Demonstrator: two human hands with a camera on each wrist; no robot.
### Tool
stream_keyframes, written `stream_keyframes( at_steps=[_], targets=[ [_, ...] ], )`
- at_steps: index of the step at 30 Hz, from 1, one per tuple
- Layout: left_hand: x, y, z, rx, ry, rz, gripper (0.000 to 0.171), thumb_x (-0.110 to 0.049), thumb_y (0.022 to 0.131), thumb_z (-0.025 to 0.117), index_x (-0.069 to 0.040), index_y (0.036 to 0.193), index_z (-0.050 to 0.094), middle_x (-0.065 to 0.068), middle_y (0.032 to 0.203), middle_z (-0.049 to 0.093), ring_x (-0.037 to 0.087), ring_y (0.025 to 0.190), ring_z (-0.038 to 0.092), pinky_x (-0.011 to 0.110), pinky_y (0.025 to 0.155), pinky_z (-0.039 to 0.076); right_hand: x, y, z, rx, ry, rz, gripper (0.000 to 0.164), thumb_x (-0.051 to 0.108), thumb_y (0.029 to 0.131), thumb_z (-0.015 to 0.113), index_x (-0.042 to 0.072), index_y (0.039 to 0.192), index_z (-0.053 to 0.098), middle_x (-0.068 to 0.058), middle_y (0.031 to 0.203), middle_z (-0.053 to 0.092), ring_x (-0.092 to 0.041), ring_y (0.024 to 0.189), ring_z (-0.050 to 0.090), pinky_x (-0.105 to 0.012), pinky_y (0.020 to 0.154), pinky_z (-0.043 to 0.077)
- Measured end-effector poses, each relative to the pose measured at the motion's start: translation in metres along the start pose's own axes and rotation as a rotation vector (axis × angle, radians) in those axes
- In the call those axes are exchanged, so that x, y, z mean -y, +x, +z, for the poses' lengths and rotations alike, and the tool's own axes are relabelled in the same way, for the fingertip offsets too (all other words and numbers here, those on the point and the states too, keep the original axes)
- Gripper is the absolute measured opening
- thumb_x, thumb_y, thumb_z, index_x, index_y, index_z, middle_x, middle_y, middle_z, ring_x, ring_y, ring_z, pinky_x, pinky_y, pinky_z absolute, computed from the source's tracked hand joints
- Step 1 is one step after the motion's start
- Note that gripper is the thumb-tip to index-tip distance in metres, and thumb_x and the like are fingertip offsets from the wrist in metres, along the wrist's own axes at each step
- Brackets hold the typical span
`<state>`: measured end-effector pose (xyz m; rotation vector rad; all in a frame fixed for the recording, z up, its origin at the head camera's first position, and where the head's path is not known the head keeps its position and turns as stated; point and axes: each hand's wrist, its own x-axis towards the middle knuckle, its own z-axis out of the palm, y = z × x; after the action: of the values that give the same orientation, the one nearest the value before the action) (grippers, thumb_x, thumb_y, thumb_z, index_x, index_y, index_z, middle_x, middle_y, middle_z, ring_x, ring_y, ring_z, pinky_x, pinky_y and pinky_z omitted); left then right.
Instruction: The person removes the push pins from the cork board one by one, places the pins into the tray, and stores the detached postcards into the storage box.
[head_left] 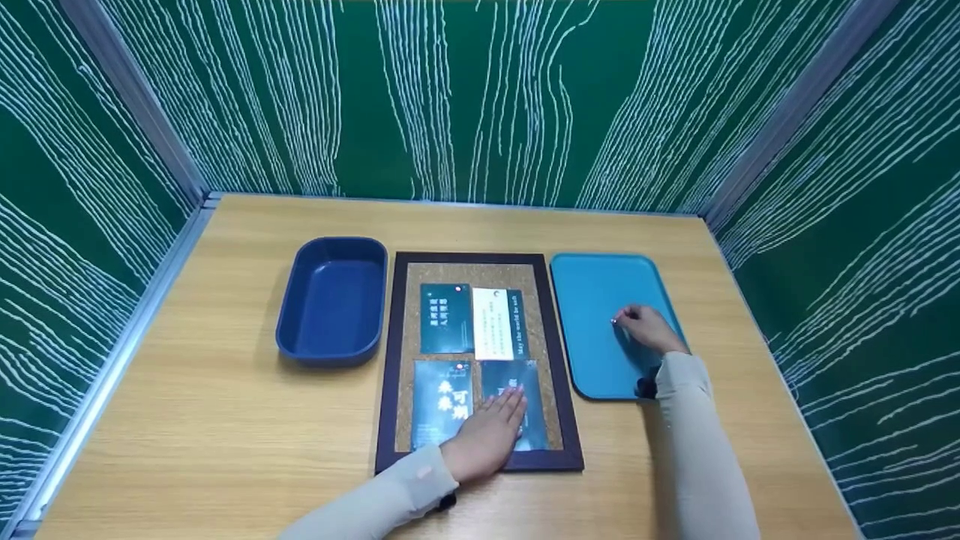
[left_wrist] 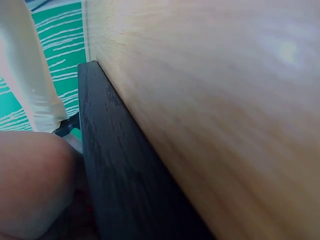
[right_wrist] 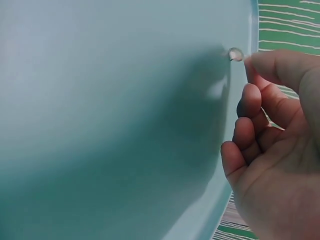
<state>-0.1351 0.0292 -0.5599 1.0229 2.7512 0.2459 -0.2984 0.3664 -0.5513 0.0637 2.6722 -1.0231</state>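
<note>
A dark-framed cork board (head_left: 551, 390) lies on the table with several printed cards on it. On the lower right card (head_left: 534, 427), my left hand (head_left: 484, 442) lies palm down with straight fingers, covering part of it. The left wrist view has only a blurred part of this hand (left_wrist: 30, 180) beside the black frame edge (left_wrist: 115, 150). Above the turquoise tray (head_left: 600, 289), right of the board, my right hand (head_left: 651, 330) pinches a small clear pushpin (right_wrist: 236, 54) between thumb and index finger. Its other fingers are curled, and the pin's point is hard to make out.
A deep blue bin (head_left: 334, 300) stands left of the board. The wooden table (head_left: 225, 405) is bounded by green panels (head_left: 487, 112) with white wavy lines at the back and both sides. The tray sits close beside the board's right edge.
</note>
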Motion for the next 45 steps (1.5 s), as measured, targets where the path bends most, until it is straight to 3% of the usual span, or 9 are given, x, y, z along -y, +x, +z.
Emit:
stream_keyframes(
  at_steps=[10,19,29,33,38,45],
  targets=[
    [0.001,0.001,0.001,0.002,0.003,0.000,0.050,-0.025,0.106,0.031,-0.004,0.151,0.028,0.012,0.159,0.022,0.026,0.147,0.023,0.040,0.118,0.026,0.014,-0.005,-0.001,0.004,0.030,-0.013,0.036,0.031,0.102,0.042,0.001,0.118,0.055,-0.012,0.107,0.054,-0.022,0.089,0.048,-0.029,0.072,0.041],
    [0.000,0.001,-0.003,0.002,0.049,-0.010,0.050,-0.026,0.105,0.034,-0.003,0.149,0.033,0.012,0.157,0.028,0.024,0.145,0.028,0.037,0.116,0.031,0.035,-0.007,0.008,-0.008,0.019,-0.121,0.033,0.024,0.102,0.045,-0.003,0.115,0.059,-0.014,0.102,0.057,-0.020,0.082,0.047,-0.029,0.068,0.040],
    [-0.001,-0.001,-0.007,0.041,0.035,-0.015,0.051,-0.028,0.105,0.032,-0.004,0.150,0.029,0.011,0.159,0.023,0.024,0.147,0.024,0.038,0.118,0.027,0.062,-0.016,0.025,0.072,0.065,-0.208,0.041,0.027,0.102,0.048,-0.002,0.128,0.057,-0.022,0.128,0.058,-0.034,0.116,0.055,-0.047,0.093,0.047],
    [-0.002,-0.001,-0.007,0.032,0.031,-0.013,0.051,-0.028,0.105,0.032,-0.004,0.150,0.029,0.011,0.159,0.024,0.024,0.146,0.025,0.037,0.118,0.027,0.072,-0.020,0.031,0.112,0.048,-0.225,0.041,0.029,0.101,0.049,0.001,0.129,0.058,-0.020,0.126,0.061,-0.031,0.112,0.058,-0.046,0.091,0.050],
    [-0.001,0.000,-0.006,0.023,0.025,-0.011,0.051,-0.027,0.105,0.033,-0.005,0.150,0.030,0.011,0.159,0.025,0.024,0.146,0.026,0.037,0.118,0.028,0.083,-0.023,0.039,0.147,0.057,-0.219,0.040,0.029,0.100,0.050,-0.001,0.124,0.061,-0.018,0.110,0.067,-0.026,0.095,0.062,-0.037,0.081,0.053],
    [-0.002,0.001,-0.004,0.017,0.041,-0.017,0.051,-0.027,0.105,0.034,-0.004,0.150,0.031,0.011,0.158,0.026,0.023,0.146,0.026,0.037,0.118,0.029,0.092,-0.031,0.050,0.228,0.142,-0.202,0.038,0.021,0.099,0.052,-0.007,0.124,0.059,-0.021,0.106,0.067,-0.026,0.093,0.067,-0.039,0.086,0.056]
  ],
)
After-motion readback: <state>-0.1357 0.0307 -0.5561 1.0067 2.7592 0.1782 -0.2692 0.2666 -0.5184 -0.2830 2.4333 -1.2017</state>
